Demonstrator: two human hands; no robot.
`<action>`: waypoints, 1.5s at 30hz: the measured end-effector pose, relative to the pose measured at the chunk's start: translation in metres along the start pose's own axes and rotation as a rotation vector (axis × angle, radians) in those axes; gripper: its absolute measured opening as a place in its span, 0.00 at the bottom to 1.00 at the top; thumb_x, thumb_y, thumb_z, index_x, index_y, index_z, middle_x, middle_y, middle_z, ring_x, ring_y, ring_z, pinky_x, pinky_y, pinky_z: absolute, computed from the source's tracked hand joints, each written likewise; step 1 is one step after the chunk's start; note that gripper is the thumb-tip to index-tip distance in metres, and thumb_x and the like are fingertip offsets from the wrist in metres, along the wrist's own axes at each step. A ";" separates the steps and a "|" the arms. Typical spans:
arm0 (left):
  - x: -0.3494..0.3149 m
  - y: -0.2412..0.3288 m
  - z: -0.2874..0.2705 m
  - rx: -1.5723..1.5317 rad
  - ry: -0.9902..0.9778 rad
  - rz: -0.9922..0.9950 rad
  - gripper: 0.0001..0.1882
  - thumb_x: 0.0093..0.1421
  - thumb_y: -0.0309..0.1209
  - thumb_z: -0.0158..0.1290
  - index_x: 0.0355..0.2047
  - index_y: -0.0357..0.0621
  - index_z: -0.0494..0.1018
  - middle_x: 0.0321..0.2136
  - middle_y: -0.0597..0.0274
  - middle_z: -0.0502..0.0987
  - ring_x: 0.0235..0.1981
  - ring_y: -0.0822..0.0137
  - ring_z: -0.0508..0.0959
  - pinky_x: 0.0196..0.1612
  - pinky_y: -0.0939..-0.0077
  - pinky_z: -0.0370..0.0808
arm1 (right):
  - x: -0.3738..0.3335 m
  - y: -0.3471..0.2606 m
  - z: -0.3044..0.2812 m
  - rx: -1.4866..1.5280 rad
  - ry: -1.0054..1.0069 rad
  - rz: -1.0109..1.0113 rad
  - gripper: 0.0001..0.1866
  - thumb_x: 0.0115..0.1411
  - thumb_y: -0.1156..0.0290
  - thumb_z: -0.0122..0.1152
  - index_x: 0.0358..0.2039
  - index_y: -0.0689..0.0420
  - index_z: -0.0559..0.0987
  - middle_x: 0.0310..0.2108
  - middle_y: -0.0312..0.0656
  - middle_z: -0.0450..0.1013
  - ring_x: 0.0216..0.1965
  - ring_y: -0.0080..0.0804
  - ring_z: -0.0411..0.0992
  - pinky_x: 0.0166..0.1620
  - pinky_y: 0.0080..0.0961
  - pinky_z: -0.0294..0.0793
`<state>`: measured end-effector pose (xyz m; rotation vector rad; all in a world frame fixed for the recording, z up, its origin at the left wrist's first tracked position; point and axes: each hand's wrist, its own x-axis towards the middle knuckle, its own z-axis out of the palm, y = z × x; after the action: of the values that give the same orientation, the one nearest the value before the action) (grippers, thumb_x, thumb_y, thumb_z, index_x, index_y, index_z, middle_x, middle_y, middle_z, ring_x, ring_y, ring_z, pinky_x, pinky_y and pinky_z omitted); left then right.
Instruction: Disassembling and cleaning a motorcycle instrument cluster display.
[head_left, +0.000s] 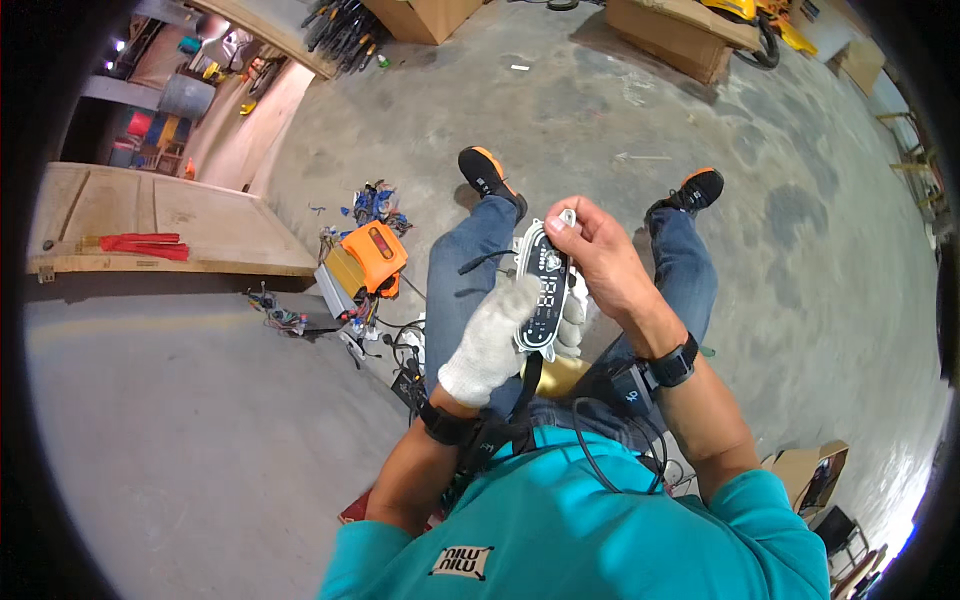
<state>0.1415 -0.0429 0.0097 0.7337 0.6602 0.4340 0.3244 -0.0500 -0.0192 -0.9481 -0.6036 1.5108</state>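
Between my hands, above my lap, is a long oval display panel [543, 298] with a black face, a pale rim and small mounting tabs. My left hand [492, 335], in a white knit glove, wraps round its lower part, with gloved fingers showing past its right edge. My bare right hand [597, 250] pinches the panel's upper end between thumb and fingers. A black cable [487, 262] sticks out to the left of the panel. Both wrists carry black straps.
Left of my legs lie an orange housing [375, 258], a gold-and-silver box [345, 281] and tangled wires [283, 316]. A wooden door [180, 220] bears red strips [145, 246]. Cardboard boxes [665, 38] and a bundle of black parts [345, 32] stand farther off.
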 end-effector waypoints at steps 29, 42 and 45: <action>-0.009 0.032 -0.011 -0.217 0.059 0.215 0.31 0.75 0.54 0.37 0.59 0.38 0.69 0.44 0.54 0.81 0.43 0.62 0.83 0.46 0.72 0.83 | -0.040 0.001 0.066 -0.402 0.112 -0.197 0.24 0.64 0.67 0.66 0.57 0.60 0.72 0.48 0.46 0.77 0.50 0.29 0.73 0.53 0.29 0.72; -0.009 0.033 -0.020 -0.425 0.067 0.185 0.27 0.76 0.49 0.39 0.61 0.41 0.68 0.49 0.56 0.79 0.49 0.61 0.81 0.53 0.63 0.81 | -0.020 0.003 0.066 -0.098 0.104 -0.039 0.17 0.72 0.63 0.56 0.52 0.62 0.79 0.40 0.33 0.79 0.40 0.16 0.74 0.45 0.20 0.74; -0.006 0.031 -0.026 -0.436 0.040 0.177 0.26 0.76 0.49 0.39 0.63 0.43 0.66 0.52 0.56 0.77 0.52 0.58 0.79 0.55 0.57 0.79 | -0.006 0.006 0.061 -0.087 0.105 0.008 0.17 0.73 0.62 0.55 0.51 0.62 0.81 0.40 0.31 0.80 0.39 0.16 0.74 0.45 0.19 0.74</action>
<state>0.1154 -0.0132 0.0196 0.3700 0.5148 0.7298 0.2704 -0.0480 0.0099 -1.0914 -0.5937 1.4417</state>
